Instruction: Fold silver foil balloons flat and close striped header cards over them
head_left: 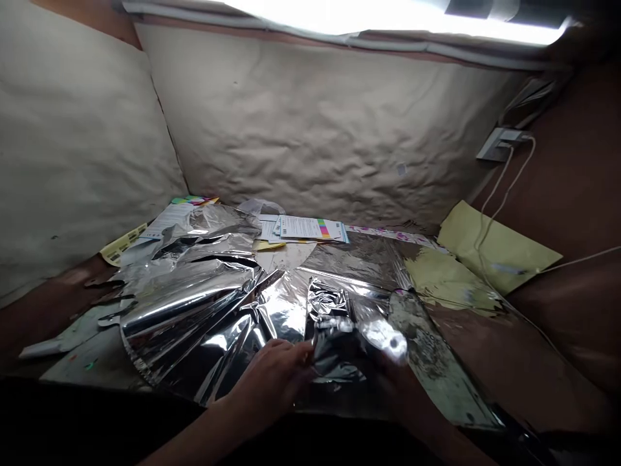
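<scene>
My left hand (pixel 274 375) is closed, its thumb and fingers pinching the left edge of a crinkled silver foil piece (pixel 337 353) near the table's front edge. On the other side of that piece is my right hand (pixel 400 382), dark and smeared by motion, so its fingers do not show clearly. A bright, blurred crumple of foil (pixel 385 340) shines right beside it. Wide, wrinkled silver foil sheets (pixel 194 310) spread over the table to the left, reaching close to my left wrist. More foil (pixel 327 298) lies flat just beyond my hands.
Printed papers (pixel 310 228) lie at the back by the paper-covered wall. Yellow sheets (pixel 499 249) rest at the right, with white cords hanging over them from a wall socket (pixel 502 144). A stained board (pixel 431 356) lies right of my hands. A lit tube lamp (pixel 388 19) hangs above.
</scene>
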A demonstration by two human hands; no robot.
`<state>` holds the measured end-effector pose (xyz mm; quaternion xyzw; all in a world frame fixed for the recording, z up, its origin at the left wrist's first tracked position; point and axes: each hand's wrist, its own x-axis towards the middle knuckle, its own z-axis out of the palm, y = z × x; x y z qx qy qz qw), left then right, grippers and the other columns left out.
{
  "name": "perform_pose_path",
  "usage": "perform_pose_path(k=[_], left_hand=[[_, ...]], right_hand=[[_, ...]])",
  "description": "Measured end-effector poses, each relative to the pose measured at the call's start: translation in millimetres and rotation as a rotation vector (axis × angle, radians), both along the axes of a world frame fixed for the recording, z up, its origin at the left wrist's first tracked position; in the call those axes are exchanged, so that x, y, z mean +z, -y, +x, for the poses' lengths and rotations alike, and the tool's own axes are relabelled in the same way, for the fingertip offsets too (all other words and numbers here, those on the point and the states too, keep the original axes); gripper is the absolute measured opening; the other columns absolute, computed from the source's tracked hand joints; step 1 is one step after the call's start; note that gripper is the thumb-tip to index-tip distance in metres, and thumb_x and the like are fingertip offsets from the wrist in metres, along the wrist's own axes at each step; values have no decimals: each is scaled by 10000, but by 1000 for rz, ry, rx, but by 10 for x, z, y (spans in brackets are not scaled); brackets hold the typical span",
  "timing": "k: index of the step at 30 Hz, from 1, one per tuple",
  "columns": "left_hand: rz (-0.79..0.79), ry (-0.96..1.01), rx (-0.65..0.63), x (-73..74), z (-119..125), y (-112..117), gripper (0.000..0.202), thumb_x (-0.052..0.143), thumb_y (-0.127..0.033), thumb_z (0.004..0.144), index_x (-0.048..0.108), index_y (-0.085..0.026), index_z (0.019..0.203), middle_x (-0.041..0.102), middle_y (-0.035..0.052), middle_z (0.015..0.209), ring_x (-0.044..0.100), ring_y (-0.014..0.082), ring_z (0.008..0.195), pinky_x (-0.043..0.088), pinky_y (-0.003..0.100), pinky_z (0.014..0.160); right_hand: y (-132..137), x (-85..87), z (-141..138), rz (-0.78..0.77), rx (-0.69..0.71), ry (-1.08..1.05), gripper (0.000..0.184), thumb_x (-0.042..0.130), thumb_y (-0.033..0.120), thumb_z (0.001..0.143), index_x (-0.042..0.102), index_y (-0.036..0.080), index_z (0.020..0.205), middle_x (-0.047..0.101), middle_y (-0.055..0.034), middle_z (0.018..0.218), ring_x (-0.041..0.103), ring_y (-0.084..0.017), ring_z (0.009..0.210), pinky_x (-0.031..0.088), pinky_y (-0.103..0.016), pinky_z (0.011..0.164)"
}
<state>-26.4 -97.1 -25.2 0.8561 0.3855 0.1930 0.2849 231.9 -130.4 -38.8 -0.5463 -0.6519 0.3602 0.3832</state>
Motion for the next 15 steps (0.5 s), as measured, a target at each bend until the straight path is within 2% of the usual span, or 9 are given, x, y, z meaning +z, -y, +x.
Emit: perform_pose_path(k=[2,4,5,7,10,13,15], left_hand=[[-31,44,172,-58,108,-63,365,480,-325,965,549,-235,1312,708,1,808,647,200,798,456,369,857],[-36,63,288,-108,192,-102,542,504,-361,950,394,-207,1458,678,-19,724,629,200,726,454,376,838],[-30,65,326,-129,223,-107,609,511,-359,945,319,-199,1500,665,-27,706,625,200,715,452,380,838],[5,57,361,-162,258,-88,647,496,-323,948,243,-200,1531,655,-27,708,627,205,733,448,398,851],[32,77,337,-211,253,2,657,522,-314,937,254,-222,1530,653,-19,724,629,211,752,464,416,856],[-43,195,274,-275,202,113,803,644,-336,870,215,-252,1544,635,-54,674,619,181,672,518,367,804],[-87,270,269,-314,157,169,859,682,-309,843,194,-271,1550,628,-78,652,611,153,626,541,331,794]], right_hand=[[-101,-1,-53,-88,-53,-77,420,610,424,895,614,189,1243,712,-9,779,675,-208,708,548,-291,636],[-177,-14,-93,-176,-120,-152,700,632,412,880,342,201,1482,667,33,708,648,-177,632,528,-272,589],[-197,-20,-106,-192,-156,-176,812,649,400,866,222,211,1531,653,46,706,638,-166,612,524,-268,582],[-197,-28,-117,-163,-198,-178,933,681,373,835,104,234,1555,666,26,812,639,-153,624,536,-278,607],[-109,-33,-109,-153,-204,-127,974,718,346,788,119,261,1552,653,-58,1083,659,-147,647,562,-304,631],[5,-50,-102,-168,-225,-78,915,708,357,789,190,270,1538,626,-97,1183,664,-137,598,576,-315,606],[51,-70,-104,-157,-257,-71,895,708,365,790,216,272,1532,621,-105,1211,698,-166,670,592,-334,650]])
